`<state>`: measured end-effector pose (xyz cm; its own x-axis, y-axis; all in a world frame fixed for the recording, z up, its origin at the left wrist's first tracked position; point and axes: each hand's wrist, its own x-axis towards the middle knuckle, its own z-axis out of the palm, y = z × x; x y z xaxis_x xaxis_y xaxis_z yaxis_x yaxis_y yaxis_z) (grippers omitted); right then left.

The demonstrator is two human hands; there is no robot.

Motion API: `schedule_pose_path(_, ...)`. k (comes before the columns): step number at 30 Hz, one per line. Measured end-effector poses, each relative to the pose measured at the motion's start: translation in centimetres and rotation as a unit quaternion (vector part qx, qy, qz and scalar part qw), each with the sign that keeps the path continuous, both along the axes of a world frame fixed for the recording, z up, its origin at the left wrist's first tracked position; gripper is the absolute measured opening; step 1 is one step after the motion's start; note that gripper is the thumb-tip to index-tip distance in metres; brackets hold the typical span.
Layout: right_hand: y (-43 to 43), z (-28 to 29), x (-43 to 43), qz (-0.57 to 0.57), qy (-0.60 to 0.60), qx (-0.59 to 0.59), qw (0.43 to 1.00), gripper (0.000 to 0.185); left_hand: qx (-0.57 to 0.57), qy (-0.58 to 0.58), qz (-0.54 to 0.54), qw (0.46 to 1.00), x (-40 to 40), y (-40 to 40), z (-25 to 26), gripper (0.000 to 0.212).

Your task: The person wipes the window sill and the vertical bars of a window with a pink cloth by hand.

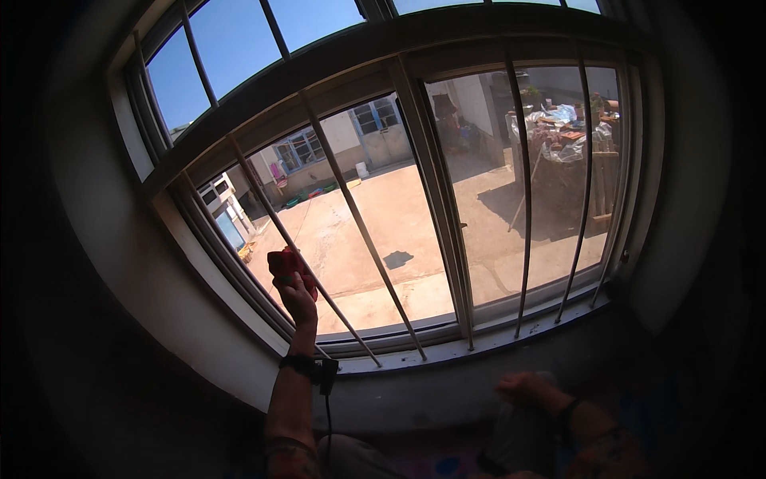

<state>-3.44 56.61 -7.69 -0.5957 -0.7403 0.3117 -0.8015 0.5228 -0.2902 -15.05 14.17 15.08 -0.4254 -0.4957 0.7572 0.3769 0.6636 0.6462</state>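
Observation:
My left hand (298,300) is raised at the lower left of the window and grips a bunched red cloth (291,270). The cloth lies against or close to the left window pane (359,239), beside a thin metal bar (340,308). A dark band with a small black box and a cable is on my left wrist. Low at the right, in shadow below the sill, my right hand (526,386) rests at my knee, its fingers curled. Whether it holds anything is too dark to tell.
Upright metal bars (525,197) cross the window on the room side, standing on the white sill (497,344). A dark frame post (440,197) divides the panes. The plastered wall (137,263) flanks the left. Outside lies a sunlit yard with a covered pile (562,135).

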Motion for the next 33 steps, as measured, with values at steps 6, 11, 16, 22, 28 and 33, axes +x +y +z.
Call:
schedule_pose_path(6,-3.0,3.4,0.2,0.064,-0.012,-0.051,0.997,0.011,-0.146,0.209,-0.099,0.962,1.5,3.7,13.9,0.028)
schedule_pose_path(11,-0.6,1.5,0.2,0.0,-0.003,-0.011,1.0,0.005,-0.095,0.311,-0.159,0.932,-6.3,10.5,20.0,0.035)
schedule_pose_path(16,-0.3,1.3,0.7,-0.024,-0.025,-0.03,0.999,0.006,0.045,0.079,-0.19,0.977,-6.8,15.4,21.1,0.027)
schedule_pose_path(22,-1.3,3.0,1.5,0.006,-0.051,-0.048,0.998,0.01,-0.056,0.093,-0.166,0.98,-10.2,9.9,19.5,0.029)
schedule_pose_path(28,-0.7,2.4,0.9,-0.013,0.001,-0.025,1.0,0.01,-0.075,0.134,-0.334,0.93,-7.6,14.0,18.0,0.047)
schedule_pose_path(33,-1.8,1.4,0.7,-0.01,0.02,-0.023,0.999,0.009,0.078,0.012,-0.269,0.96,-10.8,10.0,11.1,0.059)
